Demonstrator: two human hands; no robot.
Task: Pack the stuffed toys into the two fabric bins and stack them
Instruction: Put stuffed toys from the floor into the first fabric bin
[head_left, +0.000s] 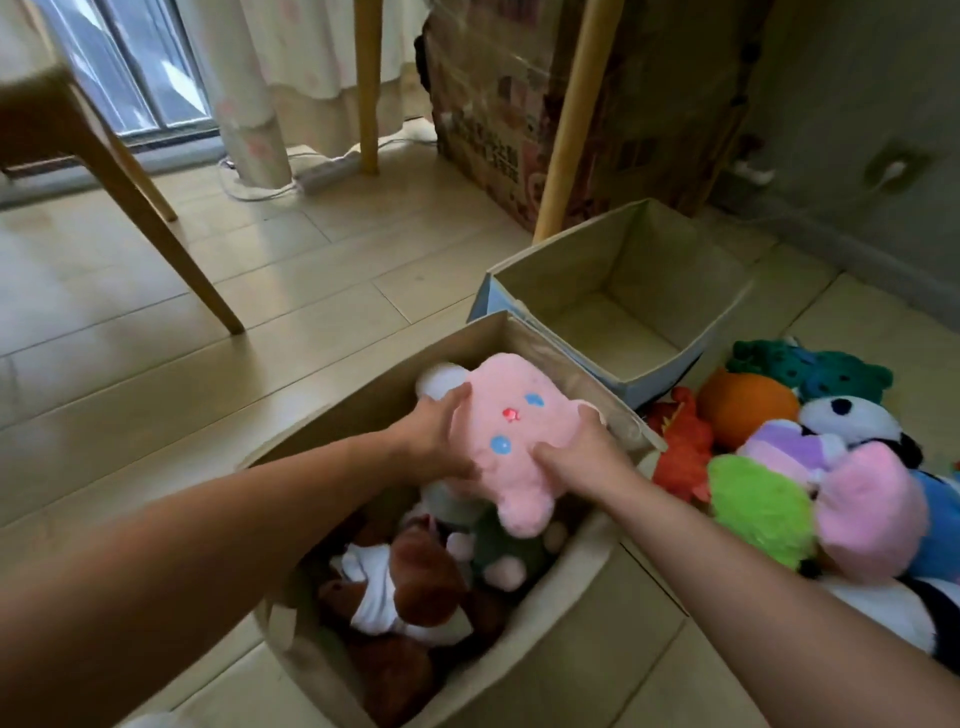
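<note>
A pale pink stuffed toy (511, 441) with two bright blue eyes and a small red nose sits above a beige fabric bin (566, 623), which holds a dark brown plush (415, 582) dressed in white and a dark green toy (498, 545) with pink paws. A second bin (623, 291) is cream inside and light blue outside. On the pale tiled floor (260, 291) lies a bright heap — a red toy (680, 441), an orange one (743, 405), a teal green one (810, 369), a black-and-white panda (852, 421), a lime green one (758, 504), a lilac-and-white striped one (789, 447), a soft pink one (867, 514) and a blue one (940, 525).
</note>
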